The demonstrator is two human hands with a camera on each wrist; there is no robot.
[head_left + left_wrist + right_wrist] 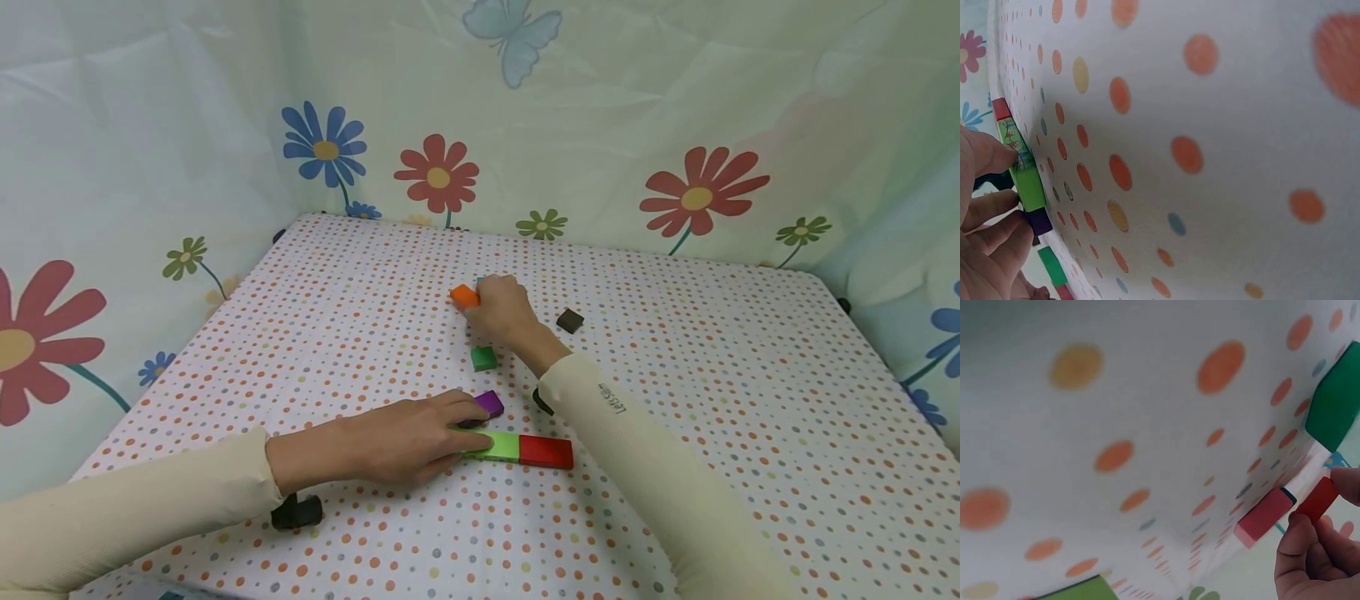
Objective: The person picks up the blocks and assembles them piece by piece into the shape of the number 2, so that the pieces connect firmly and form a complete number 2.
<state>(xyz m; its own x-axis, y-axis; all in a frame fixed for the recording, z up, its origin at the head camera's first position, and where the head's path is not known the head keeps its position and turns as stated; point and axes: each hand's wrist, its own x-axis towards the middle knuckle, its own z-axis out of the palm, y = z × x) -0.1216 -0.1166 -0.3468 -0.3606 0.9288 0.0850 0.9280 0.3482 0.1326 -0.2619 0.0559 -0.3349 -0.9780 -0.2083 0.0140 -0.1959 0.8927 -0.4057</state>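
My left hand (420, 437) is at a light green block (501, 447), its thumb on the block's printed face in the left wrist view and its fingers at the other side. A red block (546, 452) sits end to end with the light green one. My left fingers also touch a purple block (490, 404) behind it. Farther back, my right hand (506, 308) pinches an orange block (464, 296) between thumb and finger. In the right wrist view, a pink block (1265, 517) with a dark green side lies beside that hand.
A green block (483, 358) lies between the two hands. To the right of the right hand is a dark brown block (570, 321). The dotted cloth (712, 350) covers the table, and flowered curtains (585, 133) hang behind it and along the sides.
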